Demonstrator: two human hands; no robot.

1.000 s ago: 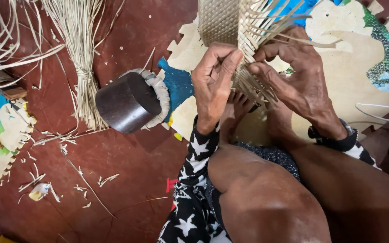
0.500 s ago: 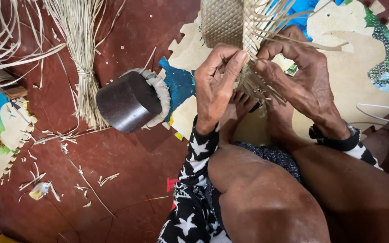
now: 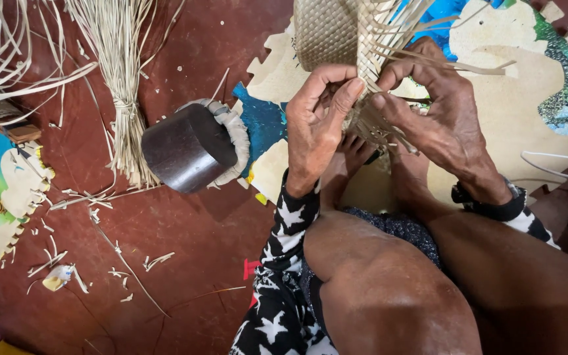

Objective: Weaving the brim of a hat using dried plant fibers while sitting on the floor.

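Observation:
A half-woven mat of pale straw strips (image 3: pixel 327 33) hangs in front of me, its loose strips fanning out to the right. My left hand (image 3: pixel 317 128) pinches the weave's lower edge between thumb and fingers. Close beside it, my right hand (image 3: pixel 438 118) grips loose strips at the same edge. Both hands work above my feet and bent knees. The weave's lowest part is hidden between the hands.
A dark cylindrical block (image 3: pixel 189 148) wrapped with a cloth ring lies on the red floor to the left. Behind it stands a tied bundle of straw (image 3: pixel 123 85). Colourful foam puzzle mats (image 3: pixel 1 190) lie left and right, with straw scraps scattered about.
Both hands have shifted slightly along the weave's edge, and the right hand's fingers have drawn the loose strips closer to the left thumb.

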